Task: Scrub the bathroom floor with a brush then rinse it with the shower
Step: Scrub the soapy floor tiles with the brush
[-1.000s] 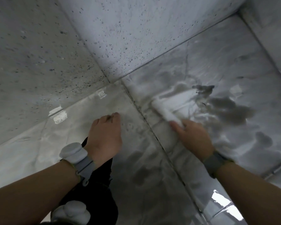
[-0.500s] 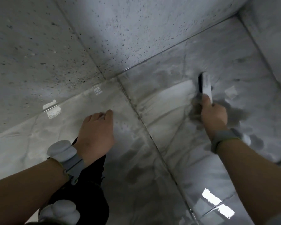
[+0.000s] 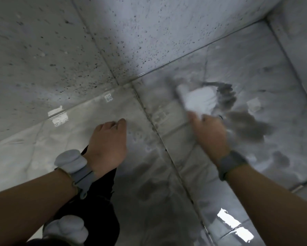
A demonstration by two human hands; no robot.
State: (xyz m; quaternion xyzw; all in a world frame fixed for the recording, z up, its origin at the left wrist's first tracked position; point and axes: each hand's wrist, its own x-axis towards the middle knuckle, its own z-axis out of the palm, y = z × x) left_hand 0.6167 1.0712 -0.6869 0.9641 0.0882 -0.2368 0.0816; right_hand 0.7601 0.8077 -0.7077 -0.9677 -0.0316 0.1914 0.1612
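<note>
Since the frame 0.5 s ago, the right hand (image 3: 210,134) has swung the brush (image 3: 197,99) leftward, from near the right part of the floor toward the grout line, and both are now smeared by motion blur. The left hand (image 3: 107,144) has barely shifted.

At far left, the speckled wall (image 3: 42,50) meets the glossy floor (image 3: 88,121) along a low seam, with bright reflections on the tile beside it. The left hand rests on its fingertips on that tile, fingers curled under and close together, gripping nothing; a pale grey wrist device (image 3: 72,162) on a grey strap sits on the forearm, and dark clothing (image 3: 99,201) shows beneath the arm. A 2nd pale device (image 3: 65,228) appears at the bottom edge.

A dark grout line (image 3: 159,135) runs diagonally between the 2 hands. To its right, the right hand is closed around the near end of the white brush, which lies against the wet floor and points up-left toward the corner where walls and floor meet. The blur hides the exact finger placement and the bristles. A grey band (image 3: 230,162) circles the right wrist. Dark shadows of hand and brush fall on the marbled tile just right of the brush. A bright reflection (image 3: 234,226) glints near the lower right.
</note>
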